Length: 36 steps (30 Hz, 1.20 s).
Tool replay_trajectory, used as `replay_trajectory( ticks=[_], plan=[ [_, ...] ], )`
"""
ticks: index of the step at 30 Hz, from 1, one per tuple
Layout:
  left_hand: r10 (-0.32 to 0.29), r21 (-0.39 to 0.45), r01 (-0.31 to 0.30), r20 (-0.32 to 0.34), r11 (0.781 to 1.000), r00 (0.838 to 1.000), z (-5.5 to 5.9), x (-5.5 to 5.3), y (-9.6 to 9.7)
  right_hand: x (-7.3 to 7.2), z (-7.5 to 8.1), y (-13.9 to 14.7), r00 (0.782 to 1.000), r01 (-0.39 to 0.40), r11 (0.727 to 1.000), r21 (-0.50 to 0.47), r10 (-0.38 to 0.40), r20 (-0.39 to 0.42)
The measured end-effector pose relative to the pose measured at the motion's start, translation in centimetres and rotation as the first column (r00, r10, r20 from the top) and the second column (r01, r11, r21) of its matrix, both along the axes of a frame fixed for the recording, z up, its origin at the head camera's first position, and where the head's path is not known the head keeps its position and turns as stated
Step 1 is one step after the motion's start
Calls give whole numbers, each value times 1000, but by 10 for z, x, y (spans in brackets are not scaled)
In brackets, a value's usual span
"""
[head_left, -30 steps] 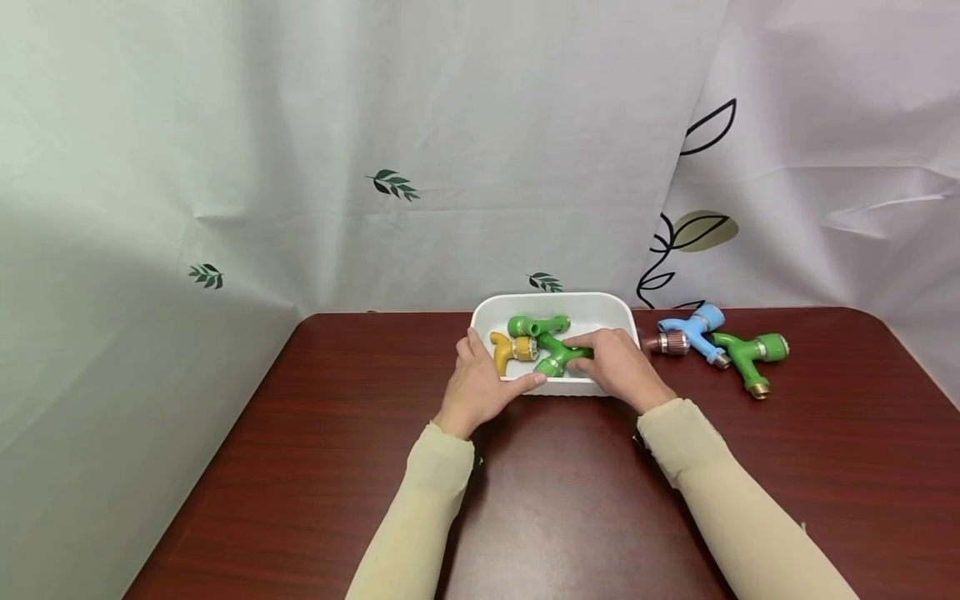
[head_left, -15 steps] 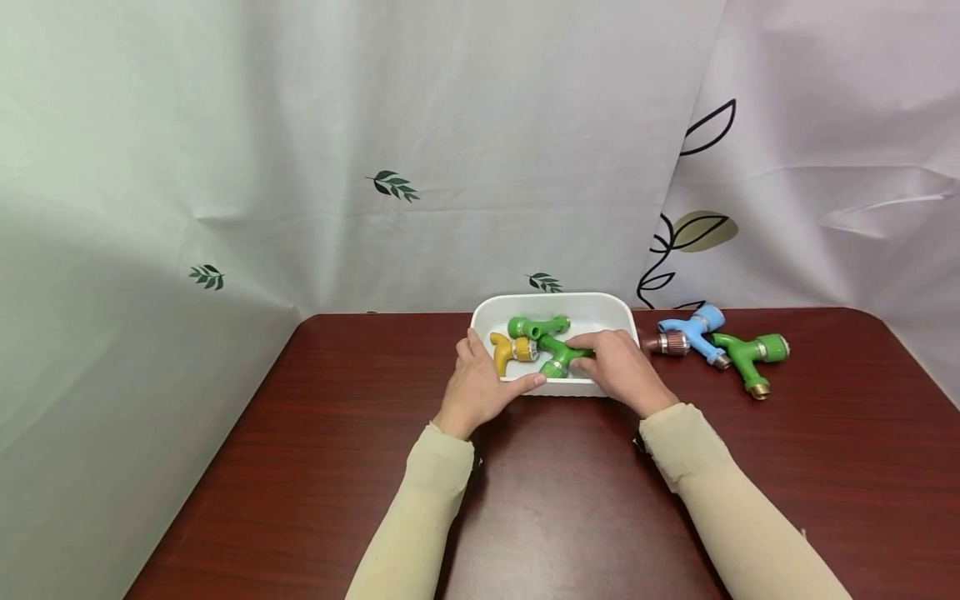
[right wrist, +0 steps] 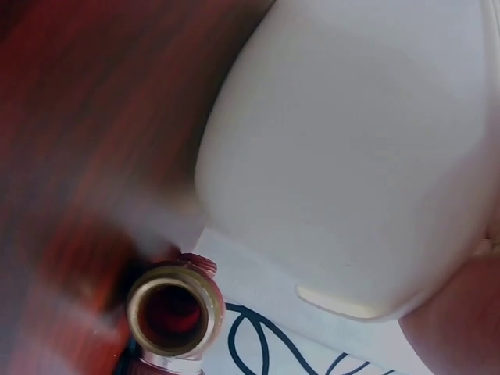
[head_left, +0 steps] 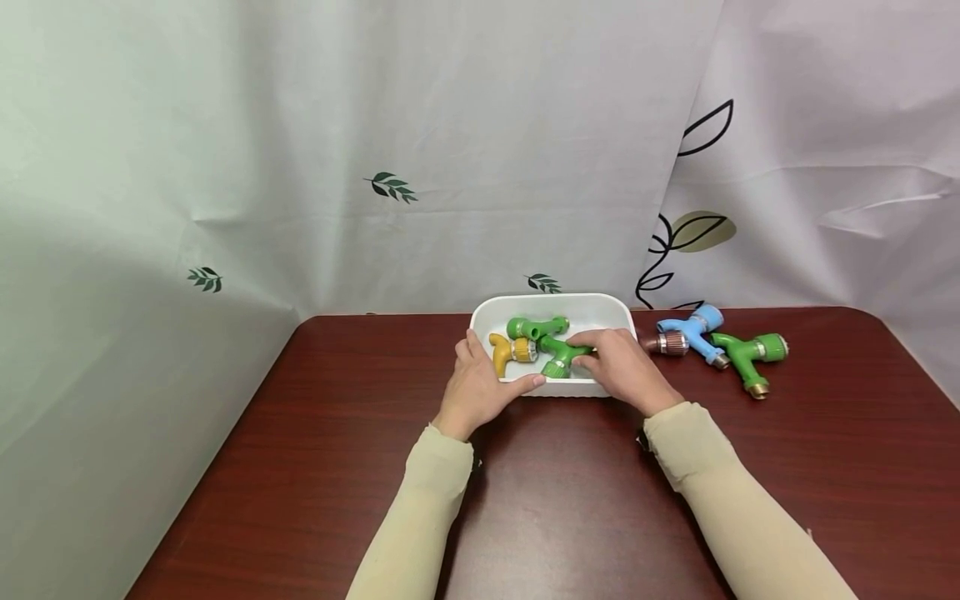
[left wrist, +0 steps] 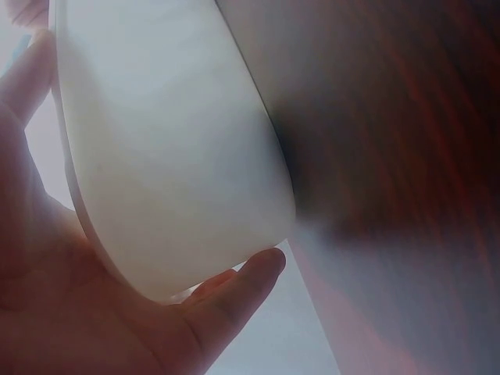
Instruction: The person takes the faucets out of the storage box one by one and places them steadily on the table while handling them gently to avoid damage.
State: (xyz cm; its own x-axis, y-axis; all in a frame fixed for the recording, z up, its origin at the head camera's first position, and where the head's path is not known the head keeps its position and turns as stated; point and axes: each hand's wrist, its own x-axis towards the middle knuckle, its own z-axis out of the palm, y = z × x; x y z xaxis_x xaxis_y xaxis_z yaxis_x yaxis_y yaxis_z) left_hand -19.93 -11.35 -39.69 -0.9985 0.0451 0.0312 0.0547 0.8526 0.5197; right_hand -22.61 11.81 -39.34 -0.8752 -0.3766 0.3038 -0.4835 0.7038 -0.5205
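Note:
A white plastic tray (head_left: 551,389) stands near the back edge of the table. My left hand (head_left: 474,387) grips its left end, thumb along the front rim; in the left wrist view a finger rests against the outer wall (left wrist: 180,172). Inside the tray, my right hand (head_left: 624,368) pinches a green tap (head_left: 557,367), with its fingertips partly hidden. Another green tap (head_left: 546,327) lies behind that one, and a yellow tap (head_left: 516,350) lies at the left. The right wrist view shows the tray's outside (right wrist: 344,156) and little of the hand.
Just right of the tray lie a brown tap (head_left: 669,342), a light blue tap (head_left: 693,331) and a green tap (head_left: 747,354) with a brass end. A pale patterned cloth (head_left: 465,167) hangs behind the dark red wooden table (head_left: 555,492).
The green tap under my right hand has shifted slightly to the right inside the tray. My left hand keeps its grip on the tray, which stays in place.

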Motion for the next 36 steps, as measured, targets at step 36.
replay_trajectory(
  ticks=[36],
  plan=[
    [11,-11,-11,10,1000,1000,-2,-1,1,11,29,31,994,107,994,-16,-107,-15]
  ],
)
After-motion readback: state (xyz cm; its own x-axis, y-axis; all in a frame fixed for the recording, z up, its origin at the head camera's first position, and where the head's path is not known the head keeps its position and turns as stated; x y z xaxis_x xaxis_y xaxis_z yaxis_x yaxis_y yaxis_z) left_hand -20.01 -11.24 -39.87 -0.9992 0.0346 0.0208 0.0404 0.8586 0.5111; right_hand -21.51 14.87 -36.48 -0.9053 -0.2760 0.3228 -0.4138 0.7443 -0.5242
